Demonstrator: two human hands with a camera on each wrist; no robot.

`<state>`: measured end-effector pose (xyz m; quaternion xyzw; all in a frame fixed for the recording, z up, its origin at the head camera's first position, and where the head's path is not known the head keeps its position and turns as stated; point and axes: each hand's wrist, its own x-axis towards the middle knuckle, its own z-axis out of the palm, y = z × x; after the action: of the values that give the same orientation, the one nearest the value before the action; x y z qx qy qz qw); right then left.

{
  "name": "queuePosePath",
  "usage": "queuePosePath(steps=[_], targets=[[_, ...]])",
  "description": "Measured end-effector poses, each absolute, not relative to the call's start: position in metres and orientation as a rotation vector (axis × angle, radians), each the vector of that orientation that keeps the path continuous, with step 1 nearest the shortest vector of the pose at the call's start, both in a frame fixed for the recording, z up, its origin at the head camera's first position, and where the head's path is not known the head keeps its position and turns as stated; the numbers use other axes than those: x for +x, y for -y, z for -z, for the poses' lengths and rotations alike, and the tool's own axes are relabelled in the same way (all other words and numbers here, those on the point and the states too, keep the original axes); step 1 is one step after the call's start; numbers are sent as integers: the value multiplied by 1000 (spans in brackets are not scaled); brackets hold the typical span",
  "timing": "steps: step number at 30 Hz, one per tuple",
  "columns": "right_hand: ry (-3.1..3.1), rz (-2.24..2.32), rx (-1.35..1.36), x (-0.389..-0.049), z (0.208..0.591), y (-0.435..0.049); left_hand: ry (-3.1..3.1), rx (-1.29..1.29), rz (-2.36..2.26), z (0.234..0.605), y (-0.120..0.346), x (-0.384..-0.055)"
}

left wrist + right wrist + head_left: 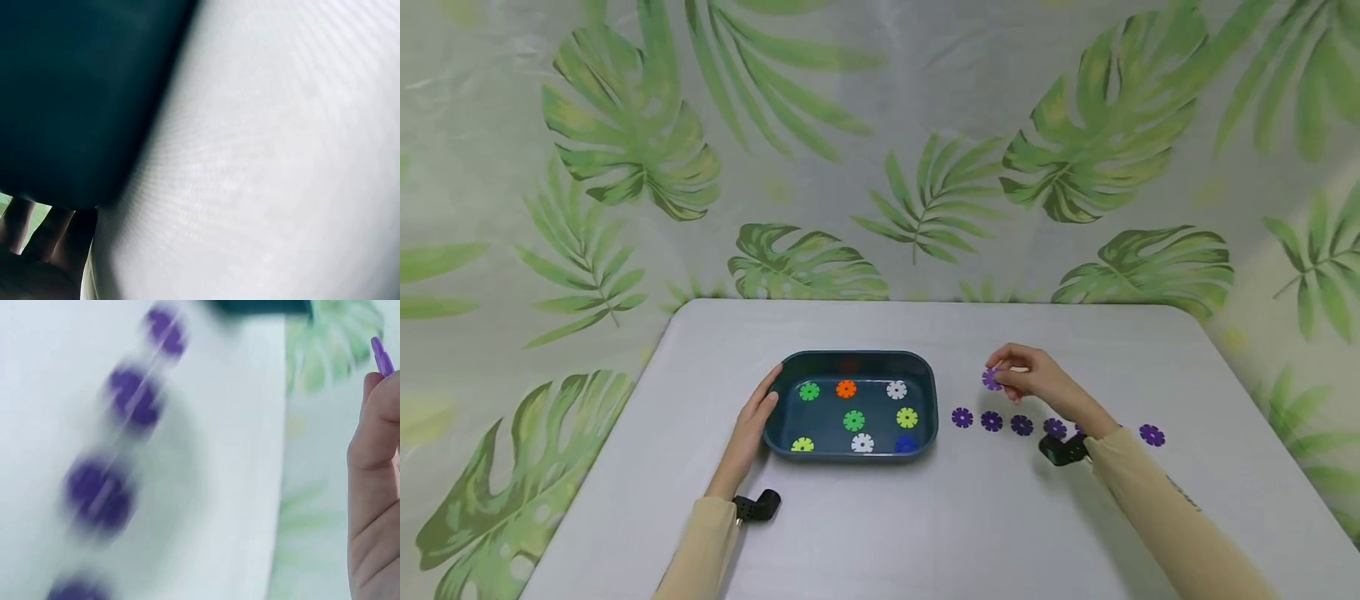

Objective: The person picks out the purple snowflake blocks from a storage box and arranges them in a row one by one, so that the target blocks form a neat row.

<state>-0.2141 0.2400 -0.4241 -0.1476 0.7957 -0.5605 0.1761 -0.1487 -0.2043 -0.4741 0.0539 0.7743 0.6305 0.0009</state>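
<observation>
My right hand (1026,375) pinches a purple notched plastic disc (991,379) between thumb and fingers, above the table right of a dark teal tray (850,457). In the right wrist view that purple disc (382,357) is seen edge-on at the fingertips. Below it lies a row of similar purple discs (992,421), partly hidden by the wrist. My left hand (752,425) rests against the tray's left side, fingers along the outer wall. In the left wrist view its fingers (47,234) look straight, their tips hidden behind the tray (75,94).
Several loose discs lie apart inside the tray: green (853,421), orange (846,389), white (897,389), yellow-green (907,417) and blue (906,444). One purple disc (1152,435) sits right of the right wrist. A leaf-patterned cloth (925,167) hangs behind the white table (880,533).
</observation>
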Motion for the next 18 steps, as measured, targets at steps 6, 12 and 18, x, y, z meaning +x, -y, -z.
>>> queuePosePath(steps=[6,12,18], targets=[[-2371,1622,-224,-187,443,-329,-2424,169,-1984,471,208,-146],[-2388,1746,-54,-158,462,-413,-2456,138,-1975,493,215,-155],[-2386,1813,71,-140,481,-459,-2468,129,-1967,494,217,-154]])
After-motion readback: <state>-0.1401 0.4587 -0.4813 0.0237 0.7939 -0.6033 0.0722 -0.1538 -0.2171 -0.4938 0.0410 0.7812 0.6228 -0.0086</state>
